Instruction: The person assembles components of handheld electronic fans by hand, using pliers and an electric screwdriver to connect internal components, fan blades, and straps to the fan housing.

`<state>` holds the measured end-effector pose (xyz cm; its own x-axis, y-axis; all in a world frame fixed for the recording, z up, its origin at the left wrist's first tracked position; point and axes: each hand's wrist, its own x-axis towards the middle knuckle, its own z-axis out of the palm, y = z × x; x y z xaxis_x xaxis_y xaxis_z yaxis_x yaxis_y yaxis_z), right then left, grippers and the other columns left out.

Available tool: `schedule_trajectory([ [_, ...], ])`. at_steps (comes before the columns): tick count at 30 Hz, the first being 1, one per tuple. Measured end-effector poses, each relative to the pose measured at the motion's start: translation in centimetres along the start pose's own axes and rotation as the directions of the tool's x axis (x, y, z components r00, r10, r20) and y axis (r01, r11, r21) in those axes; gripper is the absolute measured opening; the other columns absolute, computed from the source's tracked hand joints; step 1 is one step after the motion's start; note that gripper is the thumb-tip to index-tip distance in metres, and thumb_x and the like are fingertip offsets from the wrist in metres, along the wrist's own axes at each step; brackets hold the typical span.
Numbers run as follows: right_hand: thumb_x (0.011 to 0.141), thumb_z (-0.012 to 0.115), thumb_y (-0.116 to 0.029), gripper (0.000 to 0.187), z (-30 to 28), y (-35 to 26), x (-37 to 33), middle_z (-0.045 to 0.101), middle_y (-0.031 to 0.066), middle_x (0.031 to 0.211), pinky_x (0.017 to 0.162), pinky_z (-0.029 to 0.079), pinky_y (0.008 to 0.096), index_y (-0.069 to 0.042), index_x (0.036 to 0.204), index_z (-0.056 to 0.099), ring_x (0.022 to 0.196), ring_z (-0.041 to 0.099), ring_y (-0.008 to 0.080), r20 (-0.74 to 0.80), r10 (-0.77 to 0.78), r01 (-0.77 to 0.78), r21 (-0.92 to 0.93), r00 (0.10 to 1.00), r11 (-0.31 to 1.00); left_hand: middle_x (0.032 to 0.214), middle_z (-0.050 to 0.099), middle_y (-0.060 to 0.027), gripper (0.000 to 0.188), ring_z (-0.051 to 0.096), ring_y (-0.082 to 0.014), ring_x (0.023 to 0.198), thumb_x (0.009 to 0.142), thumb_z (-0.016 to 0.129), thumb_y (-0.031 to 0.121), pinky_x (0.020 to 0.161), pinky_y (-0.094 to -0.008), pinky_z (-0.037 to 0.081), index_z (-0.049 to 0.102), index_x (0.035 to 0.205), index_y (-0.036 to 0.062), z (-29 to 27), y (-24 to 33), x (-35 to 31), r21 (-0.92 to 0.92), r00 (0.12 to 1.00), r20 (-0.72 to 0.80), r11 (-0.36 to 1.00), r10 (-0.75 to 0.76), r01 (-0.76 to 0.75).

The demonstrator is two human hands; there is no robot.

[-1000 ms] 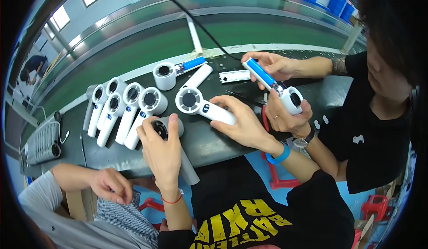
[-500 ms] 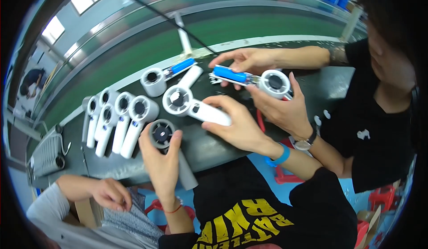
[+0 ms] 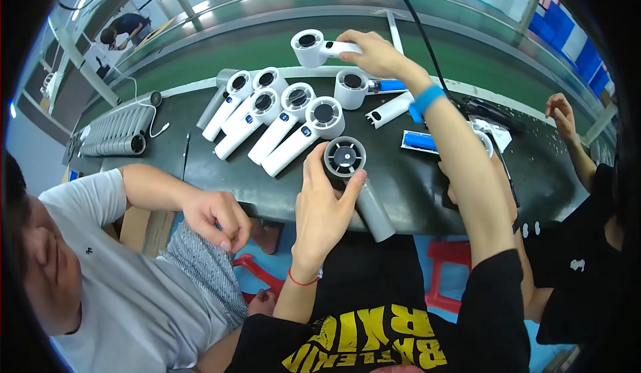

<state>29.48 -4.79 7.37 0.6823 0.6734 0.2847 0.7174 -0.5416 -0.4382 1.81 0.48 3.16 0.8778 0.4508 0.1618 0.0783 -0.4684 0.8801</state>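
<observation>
My left hand (image 3: 322,209) is closed round the head of a grey handheld fan (image 3: 376,214), whose handle slants down to the right over the table's near edge. Stretched far forward, my right hand (image 3: 375,54) grips a white handheld fan (image 3: 310,54) by its handle, above the table's far edge by the green conveyor. Between my hands lies a group of white handheld fans (image 3: 326,121), heads pointing away. Past them stands an opened fan (image 3: 350,91) with its blue battery showing, beside a loose white handle shell (image 3: 389,110).
Another opened fan with a blue battery (image 3: 419,141) is partly behind my right forearm. A row of grey fans (image 3: 115,136) and a cable lie at left. A black power tool (image 3: 493,114) rests at right. Co-workers sit on both sides; one hand (image 3: 561,113) is raised.
My right hand has carried the white fan forward, away from me. My left hand still holds the grey fan. The view has turned, and the right co-worker has raised one hand.
</observation>
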Motion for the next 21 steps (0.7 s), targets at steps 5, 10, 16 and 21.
schedule_trajectory([
  [5,0.089,0.063,-0.028,0.044,3.5,3.6,3.8,0.057,0.0141,0.127,0.104,0.037,0.0366,-0.009,0.127,0.054,0.121,0.052,0.0275,0.338,-0.113,0.053,0.181,0.934,0.982,0.091,0.062,-0.0194,0.057,0.063,-0.0327,0.074,0.076,0.079,0.027,0.072,-0.0414,0.048,0.047,0.115,0.0010,-0.6,-0.6,-0.5,0.074,0.988,-0.140,0.994,-0.070,0.081],
  [10,0.088,0.058,-0.022,0.044,2.0,2.9,1.7,0.054,0.0162,0.131,0.105,0.037,0.0371,-0.005,0.128,0.052,0.121,0.052,0.0269,0.371,0.031,-0.111,0.196,0.928,0.974,0.108,0.054,-0.0183,0.062,0.059,-0.0349,0.094,0.073,0.080,0.030,0.078,-0.0419,0.047,0.047,0.117,0.0010,-0.3,-1.1,-0.6,0.182,0.983,-0.176,0.983,0.056,-0.024],
  [16,0.086,0.057,-0.024,0.025,-9.7,-2.3,-11.4,0.067,0.0164,0.087,0.079,0.051,0.0451,-0.007,0.099,0.068,0.086,0.064,0.0355,0.141,0.100,-0.026,-0.452,0.985,0.892,0.118,0.046,-0.0133,0.071,0.059,-0.0247,0.076,0.074,0.079,0.030,0.070,-0.0374,0.047,0.044,0.130,0.0032,-1.0,-0.8,-1.0,0.171,0.991,-0.130,0.984,-0.026,0.048],
  [21,0.084,0.062,-0.029,0.025,-14.8,7.3,-19.8,0.069,0.0119,0.085,0.071,0.050,0.0383,-0.006,0.092,0.067,0.080,0.065,0.0292,0.118,0.393,-0.243,-0.617,0.912,0.748,0.125,0.042,-0.0140,0.074,0.057,-0.0206,0.071,0.075,0.080,0.025,0.068,-0.0343,0.047,0.041,0.134,0.0030,-1.0,-1.4,-1.4,0.106,0.985,-0.157,0.993,0.066,-0.050],
])
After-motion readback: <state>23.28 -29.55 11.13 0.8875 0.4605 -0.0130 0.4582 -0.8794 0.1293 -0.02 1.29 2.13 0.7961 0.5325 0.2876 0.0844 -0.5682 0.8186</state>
